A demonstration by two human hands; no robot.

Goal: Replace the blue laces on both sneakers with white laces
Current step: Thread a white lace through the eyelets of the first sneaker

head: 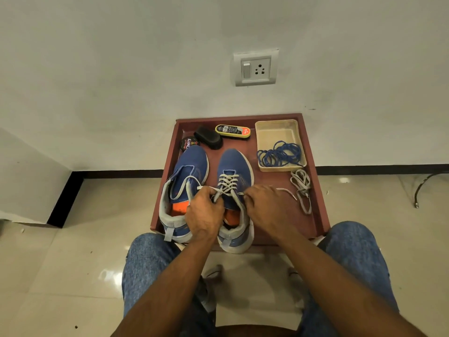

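While both hands work, tray [313,181]: holds two sneakers.
Tub [264,135]: blue laces [280,154] inside.
Right sneaker [234,171]: left hand [205,212] and right hand [264,205] each pinch white lace [227,182] ends.
Spare white lace [302,188]: loose on tray.

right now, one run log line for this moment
left hand: grips white lace | right hand: grips white lace | right sneaker: laced white | blue laces: in beige tray
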